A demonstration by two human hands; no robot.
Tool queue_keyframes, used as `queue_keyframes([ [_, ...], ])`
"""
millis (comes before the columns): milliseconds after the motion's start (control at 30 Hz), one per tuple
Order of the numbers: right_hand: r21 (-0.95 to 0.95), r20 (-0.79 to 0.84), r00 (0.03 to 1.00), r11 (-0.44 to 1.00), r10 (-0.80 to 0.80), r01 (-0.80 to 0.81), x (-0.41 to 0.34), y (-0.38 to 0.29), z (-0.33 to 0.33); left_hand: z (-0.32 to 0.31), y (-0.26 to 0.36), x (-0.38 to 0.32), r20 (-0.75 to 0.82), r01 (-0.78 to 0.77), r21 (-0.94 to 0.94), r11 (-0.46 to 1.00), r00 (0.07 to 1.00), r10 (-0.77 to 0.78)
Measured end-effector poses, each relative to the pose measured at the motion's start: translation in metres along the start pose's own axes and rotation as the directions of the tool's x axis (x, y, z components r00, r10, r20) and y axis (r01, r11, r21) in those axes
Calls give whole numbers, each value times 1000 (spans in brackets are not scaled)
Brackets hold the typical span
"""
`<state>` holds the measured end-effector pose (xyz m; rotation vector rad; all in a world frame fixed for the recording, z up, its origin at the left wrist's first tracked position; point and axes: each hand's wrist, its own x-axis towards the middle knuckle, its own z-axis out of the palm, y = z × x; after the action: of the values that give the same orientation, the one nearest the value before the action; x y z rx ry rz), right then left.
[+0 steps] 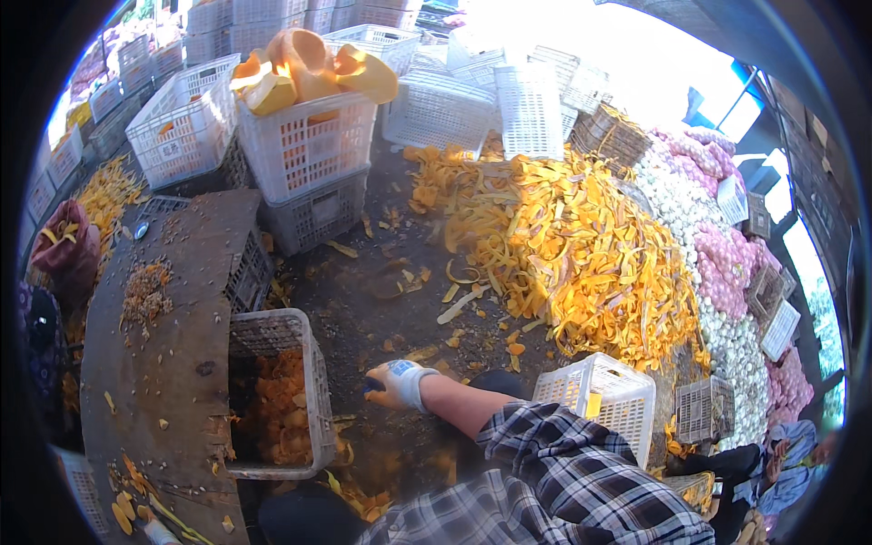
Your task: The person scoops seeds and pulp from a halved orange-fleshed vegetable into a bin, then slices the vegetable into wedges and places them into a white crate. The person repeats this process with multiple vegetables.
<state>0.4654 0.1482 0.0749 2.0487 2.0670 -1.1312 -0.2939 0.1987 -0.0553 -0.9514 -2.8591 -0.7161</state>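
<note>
My right hand, in a pale glove with a white cuff, reaches left over the dark floor from a plaid sleeve. Its fingers are closed around a small dark blue object, mostly hidden. Just left of it stands a white plastic crate with orange pumpkin scraps inside. At the bottom left, my left hand, partly cut off by the picture's edge, is at a brown board. Beside it lie yellow oval pieces and a long greenish peel strip; its grip is unclear.
Large peeled pumpkin pieces fill a white crate stacked on another. A heap of orange peels spreads ahead to the right. Near my right elbow stands a white crate. Another person sits at the lower right, before heaped garlic.
</note>
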Motion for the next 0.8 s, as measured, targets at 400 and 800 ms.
queue_keyframes([
  [400, 141, 42, 999, 990, 20, -25, -45, 5, -35, -113, 526, -394, 20, 562, -826, -32, 85, 996],
  [800, 202, -35, 995, 975, -89, 95, -56, 18, -48, -134, 481, -480, 48, 99, -994, 52, -40, 998],
])
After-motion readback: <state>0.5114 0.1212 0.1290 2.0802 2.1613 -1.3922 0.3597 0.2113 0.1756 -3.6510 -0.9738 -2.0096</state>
